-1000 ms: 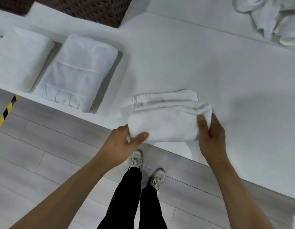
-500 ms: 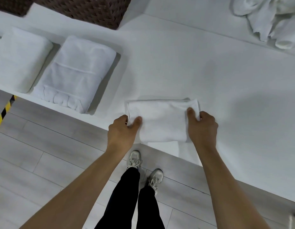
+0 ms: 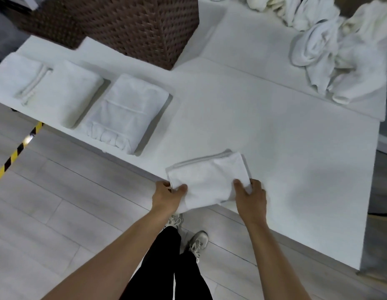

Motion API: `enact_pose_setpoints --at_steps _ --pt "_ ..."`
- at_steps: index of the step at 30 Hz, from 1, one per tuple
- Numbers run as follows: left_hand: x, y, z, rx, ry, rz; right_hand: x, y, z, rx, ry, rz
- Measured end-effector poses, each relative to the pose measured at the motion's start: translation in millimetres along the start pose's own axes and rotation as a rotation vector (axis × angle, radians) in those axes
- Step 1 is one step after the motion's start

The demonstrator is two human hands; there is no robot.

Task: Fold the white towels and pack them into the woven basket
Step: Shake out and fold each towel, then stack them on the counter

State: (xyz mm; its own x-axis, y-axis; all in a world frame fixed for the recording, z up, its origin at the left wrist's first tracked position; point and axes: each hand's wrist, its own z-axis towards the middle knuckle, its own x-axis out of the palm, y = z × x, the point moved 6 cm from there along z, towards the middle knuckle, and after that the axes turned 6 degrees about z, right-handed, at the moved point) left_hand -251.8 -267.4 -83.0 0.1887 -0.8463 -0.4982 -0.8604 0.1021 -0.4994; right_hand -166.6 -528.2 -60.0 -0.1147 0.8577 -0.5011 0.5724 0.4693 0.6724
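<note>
At the table [image 3: 274, 148] edge, left hand [image 3: 167, 197] and right hand [image 3: 251, 197] each pinch the folded towel's [image 3: 207, 180] near corners.

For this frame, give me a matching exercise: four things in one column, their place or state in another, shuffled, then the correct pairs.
Things:
1. woven basket
2. folded towel
3. towel pile
4. three folded towels

Places or states:
A. crumpled, unfolded, at the table's far right
B. in a row along the table's left part
C. dark brown, at the table's far side
D. held at the near table edge by the left hand and right hand

Pairs: 1-C, 2-D, 3-A, 4-B
</note>
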Motion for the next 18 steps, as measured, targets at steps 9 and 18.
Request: enact_pose_setpoints --at_steps 9,18 --pt "-27.8 4.4 -40.9 0.102 0.079 -0.05 6.6 -8.8 -26.6 0.262 0.144 0.43" --pt "-99.3 -15.4 -64.7 0.032 0.219 -0.543 26.0 89.1 -32.0 0.096 0.241 0.461"
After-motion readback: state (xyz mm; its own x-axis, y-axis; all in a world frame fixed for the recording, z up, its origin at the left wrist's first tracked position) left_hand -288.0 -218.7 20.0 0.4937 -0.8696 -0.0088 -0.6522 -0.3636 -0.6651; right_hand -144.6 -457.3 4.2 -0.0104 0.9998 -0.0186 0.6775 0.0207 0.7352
